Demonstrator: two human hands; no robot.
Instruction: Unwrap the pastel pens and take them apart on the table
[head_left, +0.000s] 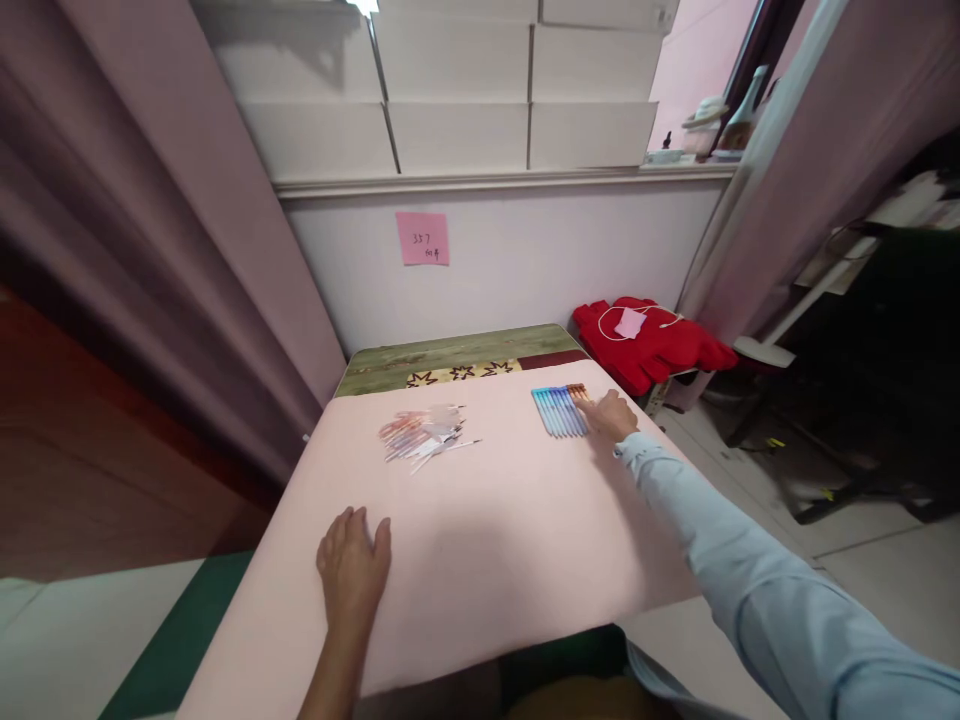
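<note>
My left hand (352,562) lies flat on the pink table cover (487,540) near the front left, fingers stretched out, holding nothing. My right hand (613,415) reaches far across to the right, its fingers touching the right end of a neat row of blue pens (559,411) with a few orange ones at that end. I cannot see whether those fingers pinch a pen. A loose heap of orange pens and clear wrappers (421,436) lies at the far left of the cover.
A green wooden tabletop strip (457,352) shows beyond the cover. A pink note (423,238) hangs on the wall. White boxes (457,90) are stacked on the ledge. Red cloth (649,340) lies on a stool at the right. Curtains hang on both sides.
</note>
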